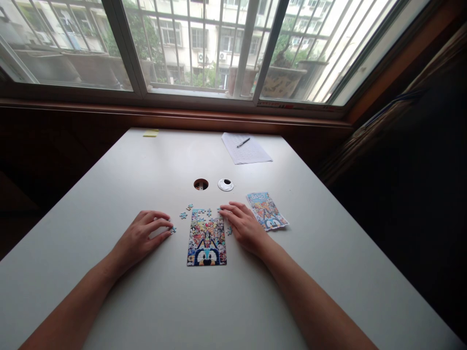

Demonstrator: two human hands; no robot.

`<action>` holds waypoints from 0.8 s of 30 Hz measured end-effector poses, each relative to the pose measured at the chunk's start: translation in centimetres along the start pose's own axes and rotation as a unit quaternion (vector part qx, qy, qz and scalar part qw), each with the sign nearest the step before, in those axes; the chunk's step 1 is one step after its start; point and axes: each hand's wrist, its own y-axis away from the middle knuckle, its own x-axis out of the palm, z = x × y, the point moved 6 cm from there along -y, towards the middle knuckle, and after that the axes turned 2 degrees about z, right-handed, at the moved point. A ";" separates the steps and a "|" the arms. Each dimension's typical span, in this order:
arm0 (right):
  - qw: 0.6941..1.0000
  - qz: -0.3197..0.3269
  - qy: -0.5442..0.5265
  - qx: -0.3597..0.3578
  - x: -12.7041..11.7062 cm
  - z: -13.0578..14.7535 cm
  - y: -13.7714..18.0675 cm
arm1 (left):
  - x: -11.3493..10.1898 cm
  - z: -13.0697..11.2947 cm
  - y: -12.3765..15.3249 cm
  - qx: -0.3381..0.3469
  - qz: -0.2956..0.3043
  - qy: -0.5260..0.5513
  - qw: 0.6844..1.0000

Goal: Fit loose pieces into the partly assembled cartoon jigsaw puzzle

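A small colourful jigsaw puzzle (206, 240) with a blue cartoon dog face lies on the white table (146, 291) in front of me. Its top edge has gaps. A few loose blue pieces (183, 215) lie just above and left of it. My left hand (144, 236) rests left of the puzzle, fingers curled, thumb and fingertips pinched at a piece by the puzzle's upper left. My right hand (242, 224) lies flat to the right, fingers stretched toward the puzzle's top right corner, another loose piece (229, 230) just beside it.
A printed reference picture (267, 210) lies right of my right hand. Farther back are a round cable hole (201, 184), its white cap (225, 184), a paper sheet (246, 148) with a pen (242, 142), and a yellow sticky note (151, 132). A barred window stands behind.
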 end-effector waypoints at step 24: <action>0.998 -0.030 -0.050 0.014 -0.8 -0.1 -0.1 | -0.1 -0.2 -0.1 -0.002 -0.001 0.010 1.000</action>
